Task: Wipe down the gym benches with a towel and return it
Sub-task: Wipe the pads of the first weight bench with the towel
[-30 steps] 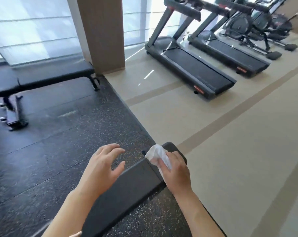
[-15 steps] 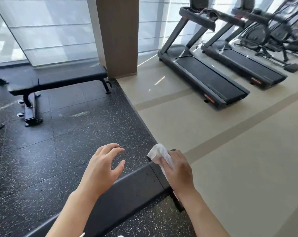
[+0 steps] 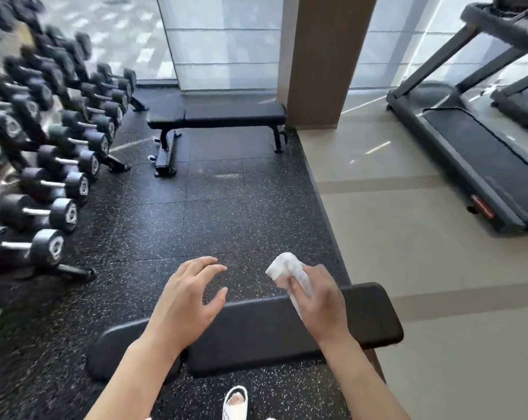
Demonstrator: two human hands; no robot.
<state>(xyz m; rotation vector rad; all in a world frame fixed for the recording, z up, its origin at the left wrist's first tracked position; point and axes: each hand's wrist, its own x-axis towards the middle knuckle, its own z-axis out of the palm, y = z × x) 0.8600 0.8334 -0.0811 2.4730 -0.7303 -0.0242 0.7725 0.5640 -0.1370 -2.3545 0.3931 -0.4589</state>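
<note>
Right hand (image 3: pixel 320 301) is clenched around the towel (image 3: pixel 288 269); left hand (image 3: pixel 187 301) is held open, empty. Bench (image 3: pixel 256 331) patches could be missed by so bunched a cloth.

Speckled floor (image 3: pixel 226 207), bright windows (image 3: pixel 223 40)

A crumpled white towel (image 3: pixel 290 272) is held above the near black padded bench (image 3: pixel 256 331); another bench (image 3: pixel 226 115) stands beyond.

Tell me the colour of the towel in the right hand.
White; the towel shows best in the head view.
</note>
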